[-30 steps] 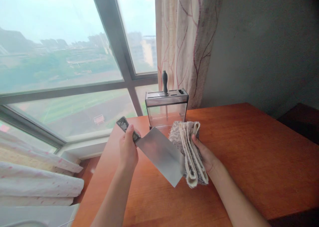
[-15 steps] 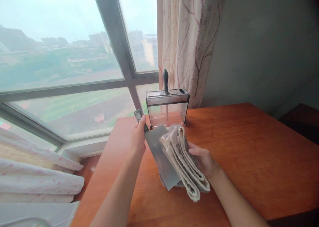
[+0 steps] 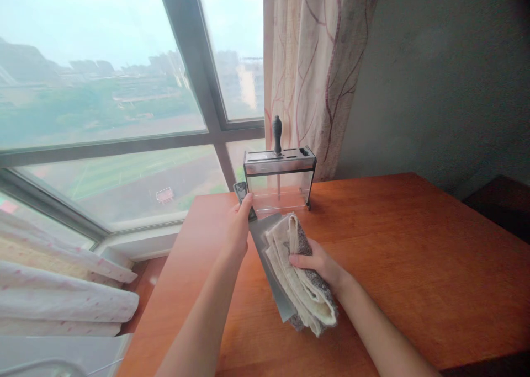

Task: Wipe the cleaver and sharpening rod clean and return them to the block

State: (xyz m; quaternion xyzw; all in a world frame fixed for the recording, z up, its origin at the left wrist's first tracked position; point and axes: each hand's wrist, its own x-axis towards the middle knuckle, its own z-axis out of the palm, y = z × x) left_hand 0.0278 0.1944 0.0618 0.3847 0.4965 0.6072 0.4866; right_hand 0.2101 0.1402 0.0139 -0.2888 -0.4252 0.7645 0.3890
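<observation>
A cleaver (image 3: 267, 266) is held by its dark handle in my left hand (image 3: 239, 225), the broad grey blade slanting down toward me. My right hand (image 3: 317, 264) grips a folded grey-and-cream cloth (image 3: 296, 277), thumb on its near face and the other fingers hidden behind it. The cloth lies against the blade and covers much of its right side. Just beyond the cleaver stands a knife block (image 3: 279, 167) with a metal top and clear walls. One dark-handled tool (image 3: 277, 134) is upright in its slot, with a thin rod showing inside.
The brown wooden table (image 3: 397, 255) stretches beneath my hands and off to the right. A window (image 3: 103, 117) and its frame fill the left, with a patterned curtain (image 3: 318, 62) behind the knife block. More curtain fabric (image 3: 62, 299) hangs at the lower left.
My right hand has shifted left and closed more over the cloth, its thumb now on the near face. Cloth folds now cover more of the blade. The cleaver has moved slightly right.
</observation>
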